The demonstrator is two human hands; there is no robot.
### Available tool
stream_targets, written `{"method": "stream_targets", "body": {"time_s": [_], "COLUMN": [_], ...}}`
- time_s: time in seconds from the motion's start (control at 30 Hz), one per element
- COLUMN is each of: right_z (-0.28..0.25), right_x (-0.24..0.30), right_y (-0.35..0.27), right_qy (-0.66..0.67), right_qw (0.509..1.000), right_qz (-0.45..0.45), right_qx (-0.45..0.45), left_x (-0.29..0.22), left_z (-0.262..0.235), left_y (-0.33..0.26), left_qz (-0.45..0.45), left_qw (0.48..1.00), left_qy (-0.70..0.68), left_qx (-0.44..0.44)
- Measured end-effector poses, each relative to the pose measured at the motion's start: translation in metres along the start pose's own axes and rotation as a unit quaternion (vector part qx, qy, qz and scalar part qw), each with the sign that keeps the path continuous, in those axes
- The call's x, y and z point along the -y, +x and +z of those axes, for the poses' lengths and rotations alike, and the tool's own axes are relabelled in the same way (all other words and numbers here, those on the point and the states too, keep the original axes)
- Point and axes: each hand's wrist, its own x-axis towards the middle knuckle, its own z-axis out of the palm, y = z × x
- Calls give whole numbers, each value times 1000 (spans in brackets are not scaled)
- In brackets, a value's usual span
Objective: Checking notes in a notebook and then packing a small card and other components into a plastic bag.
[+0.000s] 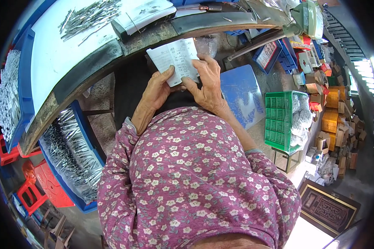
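Both of my hands hold a small white notebook (176,58) with handwriting on its open page, in front of my chest and just below the workbench edge (91,68). My left hand (158,89) grips the lower left of the notebook, thumb on the page. My right hand (205,81) grips its right side, fingers spread over the page edge. My purple flowered sleeves fill the lower middle of the view.
A white bench top (58,50) carries a pile of thin metal rods (89,16). Blue crates of metal rods sit at left (8,91) and under the bench (70,153). A blue crate (243,97), a green basket (280,120), red stools (37,186) and cardboard boxes (340,124) surround me.
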Motion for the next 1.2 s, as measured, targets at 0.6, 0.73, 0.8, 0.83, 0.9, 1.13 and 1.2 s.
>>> {"method": "stream_targets", "body": {"time_s": [0.6, 0.73, 0.8, 0.83, 0.9, 1.13, 1.2], "right_z": [-2, 0, -1, -2, -3, -3, -3], "right_x": [12, 14, 14, 15, 16, 16, 15], "right_y": [-1, -2, -2, -2, -1, 0, 0], "right_qy": [68, 86, 95, 95, 90, 83, 79], "right_qw": [997, 995, 994, 994, 995, 995, 995], "right_qz": [-37, -24, -15, -16, -18, -42, -47], "right_qx": [29, 44, 47, 46, 49, 43, 39], "left_x": [0, 1, 0, -1, 0, 2, 3], "left_z": [1, -1, 0, 1, 1, -2, -3], "left_y": [-1, -1, -2, -2, -2, 0, 0], "left_qz": [25, 43, 44, 43, 47, 43, 46], "left_qw": [998, 997, 997, 997, 997, 996, 996], "left_qy": [-38, -39, -47, -55, -52, -38, -42], "left_qx": [38, 42, 43, 44, 41, 61, 61]}}
